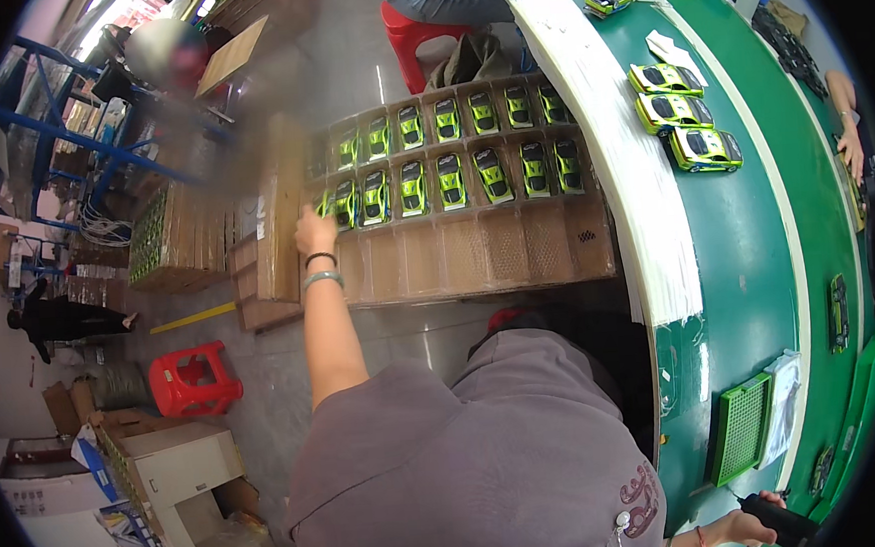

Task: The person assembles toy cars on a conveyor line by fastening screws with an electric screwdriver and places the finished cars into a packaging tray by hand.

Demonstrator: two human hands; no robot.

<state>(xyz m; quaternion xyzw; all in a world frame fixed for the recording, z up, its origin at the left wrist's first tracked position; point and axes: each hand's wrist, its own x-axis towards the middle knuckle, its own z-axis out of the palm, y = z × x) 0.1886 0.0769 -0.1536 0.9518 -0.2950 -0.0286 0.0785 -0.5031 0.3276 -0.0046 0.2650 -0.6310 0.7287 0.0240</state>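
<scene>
Toward the left end of a partitioned tray (477,256), my left hand (315,233) has its fingers closed on a lime-green toy car (324,204); the fingertips are partly blurred. Two rows of lime-green and black toy cars (451,180) lie in the tray's compartments, and its near row of compartments holds none. At the lower right, my right hand (746,528) is wrapped round a black tool (786,525) with a thin tip, which looks like an electric screwdriver. Three more toy cars (675,112) stand on the green workbench (727,256).
A green perforated basket (741,430) lies on the bench near a plastic bag (782,393). Across it is another person's hand (852,156). A seated person is on a red stool (414,44); another red stool (195,379) stands left. A cardboard box (279,223) adjoins the tray.
</scene>
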